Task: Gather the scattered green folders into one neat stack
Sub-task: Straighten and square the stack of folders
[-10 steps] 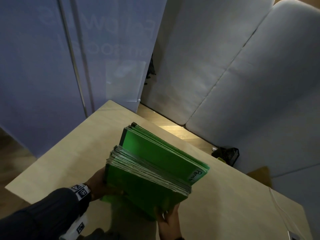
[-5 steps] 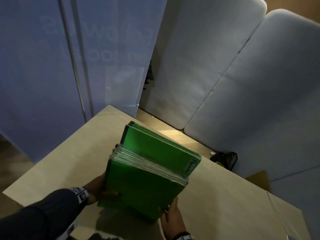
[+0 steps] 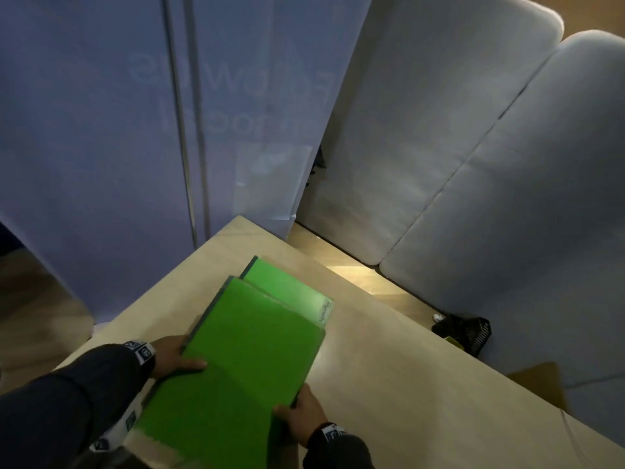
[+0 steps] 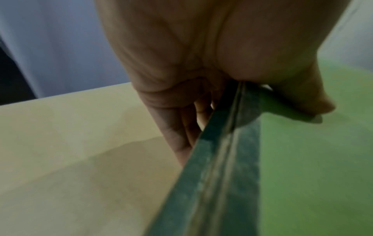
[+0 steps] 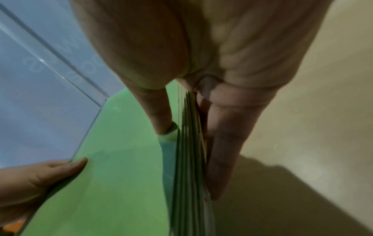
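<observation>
A bundle of green folders (image 3: 247,353) lies nearly flat over the near part of the light wooden table (image 3: 389,384), its face turned up. One folder with handwriting on its corner (image 3: 294,292) sticks out beyond the far end of the bundle. My left hand (image 3: 176,358) grips the left edge, thumb on top and fingers underneath (image 4: 181,143). My right hand (image 3: 301,414) pinches the right edge, its thumb (image 5: 161,121) on the top cover and its fingers (image 5: 224,151) under the layered edges (image 5: 187,159).
A black mesh basket (image 3: 463,333) sits at the table's far right edge. Pale grey cushions (image 3: 473,147) stand behind the table, and a bluish translucent panel (image 3: 118,130) rises at the left. A thin cable (image 3: 571,434) crosses the right corner.
The bundle stood upright on its edge with the page edges facing me; both hands have tipped it down towards flat. My right thumb has come onto the top cover.
</observation>
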Demonstrator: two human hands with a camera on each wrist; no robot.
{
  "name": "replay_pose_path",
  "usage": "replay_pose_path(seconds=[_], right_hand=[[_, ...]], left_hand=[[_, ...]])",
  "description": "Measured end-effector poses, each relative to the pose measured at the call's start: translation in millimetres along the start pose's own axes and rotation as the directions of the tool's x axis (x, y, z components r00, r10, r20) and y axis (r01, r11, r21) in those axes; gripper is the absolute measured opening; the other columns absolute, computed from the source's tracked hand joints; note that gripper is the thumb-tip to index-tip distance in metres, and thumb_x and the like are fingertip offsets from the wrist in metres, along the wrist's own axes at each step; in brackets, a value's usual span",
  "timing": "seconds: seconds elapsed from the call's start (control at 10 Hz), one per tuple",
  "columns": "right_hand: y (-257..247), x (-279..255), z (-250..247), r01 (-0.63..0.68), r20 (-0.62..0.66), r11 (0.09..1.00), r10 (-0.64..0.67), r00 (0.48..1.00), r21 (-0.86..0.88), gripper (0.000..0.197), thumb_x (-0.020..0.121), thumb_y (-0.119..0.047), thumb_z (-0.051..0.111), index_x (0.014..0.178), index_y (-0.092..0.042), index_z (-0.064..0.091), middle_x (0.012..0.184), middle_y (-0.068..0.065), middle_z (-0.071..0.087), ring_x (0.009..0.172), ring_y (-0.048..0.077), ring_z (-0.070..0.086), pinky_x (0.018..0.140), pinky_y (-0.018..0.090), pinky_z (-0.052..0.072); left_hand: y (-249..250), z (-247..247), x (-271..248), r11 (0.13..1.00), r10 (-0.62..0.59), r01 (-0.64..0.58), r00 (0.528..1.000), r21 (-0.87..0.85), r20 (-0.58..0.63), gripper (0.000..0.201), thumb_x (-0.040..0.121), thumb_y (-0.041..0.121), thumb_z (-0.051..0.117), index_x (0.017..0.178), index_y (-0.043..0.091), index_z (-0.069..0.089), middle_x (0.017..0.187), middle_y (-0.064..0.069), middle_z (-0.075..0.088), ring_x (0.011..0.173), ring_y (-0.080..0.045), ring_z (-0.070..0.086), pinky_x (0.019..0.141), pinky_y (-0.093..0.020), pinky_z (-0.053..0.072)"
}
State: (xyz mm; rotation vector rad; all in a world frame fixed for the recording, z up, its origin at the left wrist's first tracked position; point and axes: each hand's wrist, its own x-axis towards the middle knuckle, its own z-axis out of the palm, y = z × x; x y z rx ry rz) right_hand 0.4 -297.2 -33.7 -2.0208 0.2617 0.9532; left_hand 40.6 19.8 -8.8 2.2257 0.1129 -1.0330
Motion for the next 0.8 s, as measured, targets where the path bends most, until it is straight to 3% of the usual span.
replay_pose_path(seconds=[0.1,0.2,0.3,0.4,0.5,0.6,0.7,0.8], right_hand=[[7,47,41,-0.068,0.062,0.997,0.066,0.996,0.031,0.066,0.068,-0.040,0.077,0.126,-0.021,0.052,0.124,-0.003,0.066,0.114,0.021,0.063,0.102,0.037,0.050],[23,101,79,-0.108,0.136,0.992,0.099,0.986,0.061,0.064,0.062,-0.037,0.079,0.122,-0.019,0.062,0.115,-0.004,0.074,0.106,0.021,0.069,0.100,0.045,0.053],[-19,89,95,-0.146,0.151,0.985,0.131,0.980,0.096,0.064,0.058,-0.034,0.080,0.117,-0.016,0.064,0.112,-0.001,0.074,0.101,0.021,0.070,0.092,0.039,0.056],[-70,52,95,-0.119,0.057,0.991,0.123,0.991,-0.065,0.041,0.077,-0.041,0.073,0.107,-0.016,0.059,0.101,-0.004,0.066,0.086,0.013,0.061,0.069,0.023,0.051],[-77,52,93,-0.050,-0.088,0.944,0.022,0.996,-0.326,0.046,0.082,-0.048,0.067,0.112,-0.013,0.059,0.109,0.003,0.067,0.089,0.018,0.063,0.079,0.028,0.057],[-77,41,78,-0.020,-0.135,0.931,-0.032,0.990,-0.364,0.046,0.086,-0.042,0.065,0.120,-0.012,0.057,0.119,0.005,0.066,0.105,0.021,0.064,0.088,0.027,0.053],[-65,26,55,-0.019,-0.126,0.983,-0.004,0.992,-0.184,0.045,0.072,-0.051,0.065,0.107,-0.022,0.064,0.115,0.002,0.070,0.100,0.017,0.068,0.092,0.031,0.056],[-36,7,24,0.056,-0.263,0.998,-0.056,0.963,-0.008,0.031,0.062,-0.044,0.070,0.082,-0.021,0.068,0.078,0.007,0.079,0.070,0.014,0.076,0.075,0.030,0.062]], left_hand=[[-30,-23,7,0.994,-0.094,0.097,0.994,0.043,-0.055,0.068,0.073,0.068,0.064,0.123,0.023,0.066,0.122,0.001,0.070,0.106,-0.020,0.065,0.096,-0.031,0.048],[-55,-43,13,0.970,-0.189,0.205,0.974,0.130,-0.125,0.080,0.063,0.081,0.059,0.113,0.019,0.064,0.117,-0.004,0.067,0.103,-0.024,0.062,0.095,-0.035,0.048],[-77,-58,20,0.948,-0.243,0.277,0.948,0.155,-0.203,0.094,0.068,0.080,0.057,0.136,0.015,0.052,0.140,-0.008,0.055,0.121,-0.026,0.056,0.101,-0.035,0.045],[-78,-69,20,0.936,-0.283,0.329,0.916,0.126,-0.285,0.104,0.068,0.081,0.054,0.148,0.015,0.039,0.153,-0.007,0.043,0.135,-0.024,0.047,0.110,-0.033,0.040],[-75,-70,20,0.912,-0.243,0.351,0.880,0.214,-0.408,0.094,0.070,0.076,0.059,0.141,0.016,0.046,0.142,-0.008,0.051,0.126,-0.025,0.054,0.103,-0.034,0.046],[-79,-64,18,0.901,-0.221,0.366,0.849,0.233,-0.481,0.088,0.069,0.077,0.058,0.135,0.019,0.049,0.131,-0.004,0.058,0.115,-0.022,0.059,0.094,-0.034,0.052],[-81,-53,11,0.928,-0.302,0.370,0.805,0.034,-0.511,0.080,0.078,0.069,0.060,0.134,0.012,0.051,0.132,-0.009,0.061,0.113,-0.024,0.062,0.089,-0.030,0.050],[-103,-40,1,0.945,-0.297,0.321,0.758,-0.064,-0.581,0.074,0.083,0.060,0.062,0.132,0.005,0.056,0.128,-0.015,0.064,0.110,-0.027,0.064,0.087,-0.030,0.048]])
